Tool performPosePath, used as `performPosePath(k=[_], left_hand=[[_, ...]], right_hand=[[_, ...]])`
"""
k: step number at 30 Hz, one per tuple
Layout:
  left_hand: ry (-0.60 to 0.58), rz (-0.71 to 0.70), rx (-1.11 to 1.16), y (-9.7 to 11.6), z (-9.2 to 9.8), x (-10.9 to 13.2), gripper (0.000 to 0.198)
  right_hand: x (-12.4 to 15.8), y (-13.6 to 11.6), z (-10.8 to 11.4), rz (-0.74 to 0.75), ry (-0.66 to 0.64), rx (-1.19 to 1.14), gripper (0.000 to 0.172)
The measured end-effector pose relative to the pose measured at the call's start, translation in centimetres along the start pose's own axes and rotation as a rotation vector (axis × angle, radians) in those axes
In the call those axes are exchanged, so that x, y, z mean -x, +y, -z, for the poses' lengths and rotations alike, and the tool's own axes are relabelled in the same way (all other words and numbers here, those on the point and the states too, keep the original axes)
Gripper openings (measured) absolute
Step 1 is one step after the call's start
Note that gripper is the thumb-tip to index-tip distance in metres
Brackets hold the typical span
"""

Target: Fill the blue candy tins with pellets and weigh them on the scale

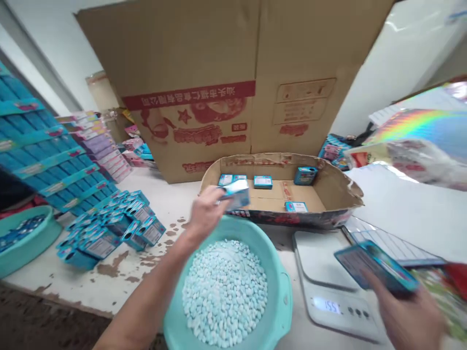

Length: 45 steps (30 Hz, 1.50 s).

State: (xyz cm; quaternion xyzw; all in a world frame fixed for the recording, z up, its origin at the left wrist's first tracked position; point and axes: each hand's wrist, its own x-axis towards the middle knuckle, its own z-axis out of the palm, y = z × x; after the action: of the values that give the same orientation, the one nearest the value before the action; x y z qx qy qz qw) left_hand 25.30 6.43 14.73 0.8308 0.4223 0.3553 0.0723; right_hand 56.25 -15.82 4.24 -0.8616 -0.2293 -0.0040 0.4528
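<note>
Nearest me, at the lower right of the frame, my right hand (pixel 404 316) has its fingers closed around a small blue box (pixel 375 266), tilted above the white scale (pixel 328 267). The display (pixel 327 305) reads 155. Blur hides exactly how those fingers sit.

At bottom centre a teal basin (pixel 282 291) holds a heap of pale blue tablets (pixel 224 289). My left arm crosses its left rim, and the left hand (pixel 204 211) grips a second box (pixel 236 194), pale and blurred, just over the basin's far rim and in front of the cardboard tray (pixel 343 187).

I judge these boxes light, thin card: stiff along the edges, easily dented on the broad faces. A gentle pinch across the narrow sides suits them. I cannot tell whether either flap is open.

The basin, the scale and the tray's low torn wall sit close together, so there is little room between them. The tray floor has space among its few loose boxes (pixel 263 182). To the left, a pile of blue boxes (pixel 109 226) crowds the worn surface (pixel 171 204).

Farther back an upright carton (pixel 219 73) walls off the tray. Stacked blue packs (pixel 36 155) fill the upper left.
</note>
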Motion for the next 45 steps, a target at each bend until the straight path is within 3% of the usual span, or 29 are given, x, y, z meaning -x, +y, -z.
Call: performPosePath(k=[3, 6, 8, 11, 15, 18, 20, 22, 24, 25, 27, 31, 33, 36, 39, 42, 45], left_hand=[[0.156, 0.219, -0.305, -5.7, 3.6, 2.0, 0.026], [-0.046, 0.413, -0.585, -10.2, 5.1, 4.8, 0.044], [-0.206, 0.531, -0.650, -11.9, 5.3, 7.0, 0.050], [-0.299, 0.658, -0.609, -12.9, 4.9, 9.6, 0.042], [-0.229, 0.782, -0.579, -12.9, 4.3, 10.9, 0.028], [-0.265, 0.807, -0.648, -12.9, 4.4, 11.2, 0.038], [-0.235, 0.708, -0.672, -12.7, 4.7, 11.3, 0.047], [-0.128, 0.560, -0.640, -11.8, 4.9, 11.3, 0.048], [-0.038, 0.440, -0.580, -10.1, 4.9, 10.8, 0.045], [-0.051, 0.397, -0.546, -9.0, 4.7, 10.6, 0.044], [-0.239, 0.327, -0.469, -6.7, 3.7, 10.3, 0.042], [-0.963, 0.191, -0.312, -3.2, 0.7, 12.1, 0.038], [-1.165, 0.151, -0.289, -2.4, -0.4, 13.8, 0.042], [-1.261, 0.137, -0.135, -2.0, -0.9, 16.2, 0.048], [-1.295, 0.150, 0.066, -1.5, -0.8, 17.0, 0.041], [-1.281, 0.158, 0.155, -0.7, -0.6, 16.2, 0.023], [-1.164, 0.264, 0.321, 0.0, -0.3, 14.8, 0.014]], right_hand=[[0.1, -2.4, -2.7, -0.032, -0.093, -0.142, 0.044], [0.0, -2.5, -4.4, 0.007, -0.184, -0.230, 0.045], [0.1, -1.8, -4.9, 0.001, -0.221, -0.245, 0.045], [0.2, -1.0, -4.7, 0.011, -0.247, -0.306, 0.051], [0.6, -0.1, -3.3, 0.049, -0.160, -0.402, 0.062], [1.4, 0.9, -1.8, 0.031, -0.085, -0.397, 0.059], [1.9, 1.7, -1.0, -0.006, -0.015, -0.371, 0.057], [2.5, 2.4, -0.5, -0.057, 0.033, -0.365, 0.056], [2.8, 2.8, -0.2, -0.103, 0.042, -0.378, 0.056], [3.0, 2.8, -0.2, -0.115, 0.039, -0.382, 0.055], [3.1, 2.6, -0.2, -0.116, 0.036, -0.378, 0.053], [3.1, 1.8, -0.4, -0.088, 0.039, -0.384, 0.049], [3.1, 1.7, -0.5, -0.083, 0.034, -0.396, 0.047], [3.3, 1.8, -0.7, -0.082, 0.022, -0.413, 0.044], [3.3, 1.6, -1.1, -0.071, 0.000, -0.426, 0.042], [2.8, 0.6, -2.0, -0.030, -0.029, -0.425, 0.044], [1.8, -0.5, -3.4, 0.006, -0.065, -0.432, 0.058]])
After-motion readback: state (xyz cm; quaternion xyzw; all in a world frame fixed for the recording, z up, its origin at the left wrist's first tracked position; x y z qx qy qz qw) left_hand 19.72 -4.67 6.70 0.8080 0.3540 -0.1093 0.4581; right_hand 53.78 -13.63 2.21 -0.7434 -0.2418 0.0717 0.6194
